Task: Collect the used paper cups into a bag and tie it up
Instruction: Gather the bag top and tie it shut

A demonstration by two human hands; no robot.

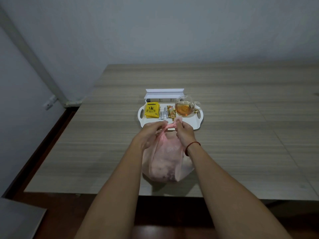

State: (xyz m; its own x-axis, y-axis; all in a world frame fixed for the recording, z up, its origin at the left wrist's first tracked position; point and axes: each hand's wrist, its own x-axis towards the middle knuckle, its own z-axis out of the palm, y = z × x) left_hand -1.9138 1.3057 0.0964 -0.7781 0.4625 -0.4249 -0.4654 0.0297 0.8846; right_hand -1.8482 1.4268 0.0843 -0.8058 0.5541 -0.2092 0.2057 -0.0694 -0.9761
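The pink bag [166, 157] rests on the table [241, 135], and its twisted handles are pinched between the left hand [151, 131] and right hand [183, 133]. Below the grip the film hangs thin, soft and probably slippery. The load is judged light, so hold is best taken on the handle strips.

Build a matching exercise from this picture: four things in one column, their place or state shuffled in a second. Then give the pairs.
Column 1
1. pink bag
2. glass teapot
3. yellow packets
4. white box

Column 2
A. on the tray, right side, holding amber liquid
B. behind the tray, on the table
C. top gripped by left hand and right hand
D. on the tray, left side

Pairs: 1-C, 2-A, 3-D, 4-B
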